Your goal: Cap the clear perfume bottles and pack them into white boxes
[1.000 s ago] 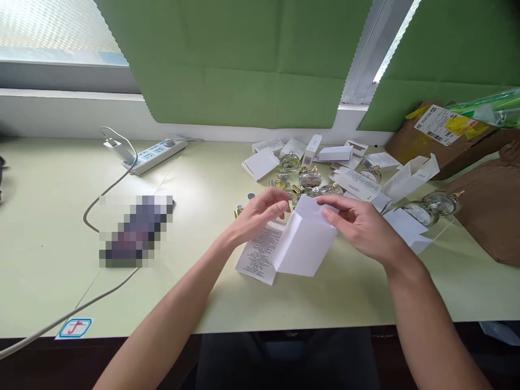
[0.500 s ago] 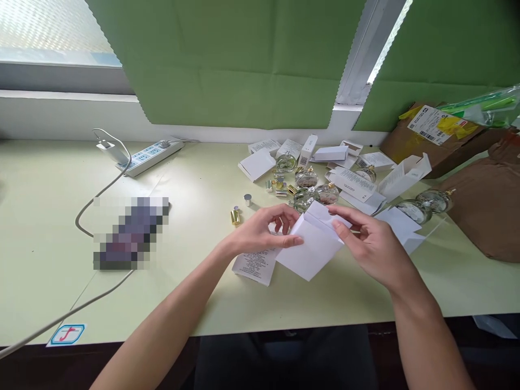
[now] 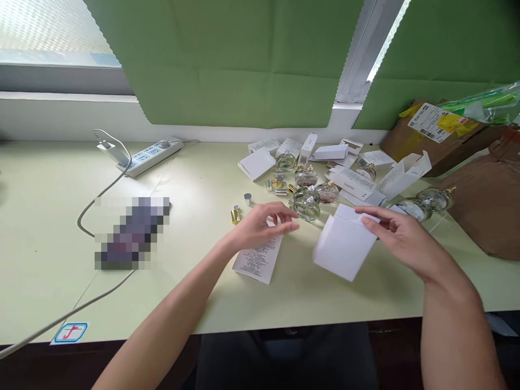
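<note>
My right hand (image 3: 400,241) holds a small white carton (image 3: 344,246) by its upper right edge, just above the pale green table (image 3: 195,260). My left hand (image 3: 262,223) hovers over a flat printed box blank (image 3: 259,260) that lies on the table, fingers loosely curled, thumb and fingertips close together with nothing visible in them. A round glass perfume bottle (image 3: 306,207) stands just beyond the left fingertips. Small gold and silver caps (image 3: 235,215) lie to the left of that hand.
Several more glass bottles (image 3: 424,203), flat white cartons (image 3: 353,181) and caps are scattered at the back right. Brown cardboard boxes (image 3: 483,206) stand at the far right. A white power strip (image 3: 152,154) with cable and a blurred dark object (image 3: 132,233) lie at left.
My right hand has carried the white carton to the right, away from my left hand. My left hand let go of it and stays over the printed blank.
</note>
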The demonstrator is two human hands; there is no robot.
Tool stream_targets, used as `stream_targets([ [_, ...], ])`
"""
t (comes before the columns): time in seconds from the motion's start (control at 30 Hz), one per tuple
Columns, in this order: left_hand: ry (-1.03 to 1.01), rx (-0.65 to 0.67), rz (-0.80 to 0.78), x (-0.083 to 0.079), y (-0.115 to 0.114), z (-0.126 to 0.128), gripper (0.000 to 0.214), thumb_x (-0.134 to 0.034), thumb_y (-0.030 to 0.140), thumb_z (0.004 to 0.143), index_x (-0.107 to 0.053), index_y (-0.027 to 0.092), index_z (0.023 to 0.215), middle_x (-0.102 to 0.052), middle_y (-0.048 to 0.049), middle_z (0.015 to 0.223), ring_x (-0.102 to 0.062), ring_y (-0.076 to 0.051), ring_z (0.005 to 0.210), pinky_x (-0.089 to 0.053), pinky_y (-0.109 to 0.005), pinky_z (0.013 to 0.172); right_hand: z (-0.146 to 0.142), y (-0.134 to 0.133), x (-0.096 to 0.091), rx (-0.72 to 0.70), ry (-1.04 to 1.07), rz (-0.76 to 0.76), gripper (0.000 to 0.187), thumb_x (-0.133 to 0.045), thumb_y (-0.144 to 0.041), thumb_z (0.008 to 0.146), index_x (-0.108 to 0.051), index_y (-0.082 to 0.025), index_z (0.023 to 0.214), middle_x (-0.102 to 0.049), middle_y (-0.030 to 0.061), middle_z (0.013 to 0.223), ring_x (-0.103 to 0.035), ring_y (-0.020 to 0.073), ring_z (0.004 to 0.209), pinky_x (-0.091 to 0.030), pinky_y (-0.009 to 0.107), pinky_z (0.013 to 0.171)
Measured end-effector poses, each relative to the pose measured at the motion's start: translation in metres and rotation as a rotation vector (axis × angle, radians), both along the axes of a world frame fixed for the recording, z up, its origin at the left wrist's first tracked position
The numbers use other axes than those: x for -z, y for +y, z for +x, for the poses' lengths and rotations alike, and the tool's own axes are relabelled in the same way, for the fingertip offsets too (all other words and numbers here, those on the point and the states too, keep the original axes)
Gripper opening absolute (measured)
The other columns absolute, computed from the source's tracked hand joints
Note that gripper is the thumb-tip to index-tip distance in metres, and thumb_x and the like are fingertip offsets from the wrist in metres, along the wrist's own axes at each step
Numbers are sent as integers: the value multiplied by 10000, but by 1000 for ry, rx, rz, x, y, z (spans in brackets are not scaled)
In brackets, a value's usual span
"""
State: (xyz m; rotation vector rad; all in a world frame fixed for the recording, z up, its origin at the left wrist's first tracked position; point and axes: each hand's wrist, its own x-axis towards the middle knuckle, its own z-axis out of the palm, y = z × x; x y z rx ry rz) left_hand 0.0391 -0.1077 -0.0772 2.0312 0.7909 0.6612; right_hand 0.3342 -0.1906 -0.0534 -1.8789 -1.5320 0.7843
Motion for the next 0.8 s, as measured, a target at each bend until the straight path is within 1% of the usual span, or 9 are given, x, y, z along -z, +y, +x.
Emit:
stream_targets([
  [0.1, 18, -194, 87, 7, 10, -3, 239, -576, 395, 941, -709, 200, 979, -689, -28, 861, -589, -117, 743, -481, -249, 693, 34, 13, 6, -15, 96, -152, 487, -610, -561, 879, -666, -249, 1250, -771, 68, 984, -720, 242, 838, -579, 345, 700],
  [0.2, 58, -301, 148, 14, 16, -7, 206, -549, 345, 949, -689, 196, 968, -670, -23, 841, -569, -119, 738, -464, -256, 700, 53, 27, 10, 4, 140, -166, 459, -631, -508, 879, -663, -230, 1242, -760, 94, 1016, -719, 254, 858, -589, 376, 730],
  [0.27, 118, -265, 149, 16, 16, -8, 217, -543, 364, 949, -683, 204, 994, -665, -32, 906, -582, -134, 790, -463, -271, 732, 54, 33, 9, 77, 61, -26, 426, -628, -486, 884, -657, -257, 1242, -723, 110, 1128, -701, 277, 935, -582, 411, 795],
  [0.37, 254, -101, 134, 13, 11, -8, 304, -588, 477, 913, -672, 236, 1079, -642, -54, 1061, -590, -192, 970, -459, -328, 853, 39, 33, 3, 156, -180, 297, 387, -581, -471, 915, -619, -313, 1267, -599, 96, 1352, -608, 334, 1153, -502, 496, 976],
  [0.43, 333, -13, 148, 12, 7, -8, 364, -624, 528, 877, -664, 250, 1108, -632, -60, 1092, -567, -230, 1051, -425, -380, 941, 21, 27, 1, 86, -268, 394, 350, -542, -446, 940, -607, -315, 1257, -581, 76, 1370, -564, 333, 1220, -444, 523, 1045],
  [0.57, 389, 31, 201, 11, 4, -7, 330, -638, 491, 874, -661, 240, 1087, -647, -52, 1027, -564, -238, 1026, -371, -416, 994, -10, 12, 8, -154, -334, 228, 370, -536, -508, 925, -616, -278, 1203, -588, 71, 1354, -499, 320, 1308, -392, 522, 1104],
  [0.63, 386, 15, 204, 12, 5, -7, 321, -625, 486, 884, -660, 237, 1085, -645, -55, 1020, -565, -235, 1006, -376, -414, 984, -15, 10, 18, -106, -377, 171, 524, -558, -581, 886, -551, -266, 1305, -518, 89, 1442, -416, 347, 1385, -349, 545, 1139],
  [0.73, 366, -34, 201, 13, 6, -7, 307, -584, 475, 914, -652, 230, 1086, -633, -58, 1009, -568, -222, 961, -403, -405, 952, -11, 15, 33, 13, -405, 103, 783, -583, -625, 842, -359, -228, 1479, -371, 140, 1561, -367, 386, 1425, -349, 568, 1141],
  [0.8, 344, -62, 207, 13, 7, -6, 269, -556, 431, 937, -645, 217, 1072, -631, -53, 980, -571, -208, 934, -419, -393, 923, -6, 20, 39, -11, -397, 53, 841, -597, -583, 840, -272, -214, 1523, -319, 152, 1589, -384, 386, 1420, -363, 565, 1138],
])
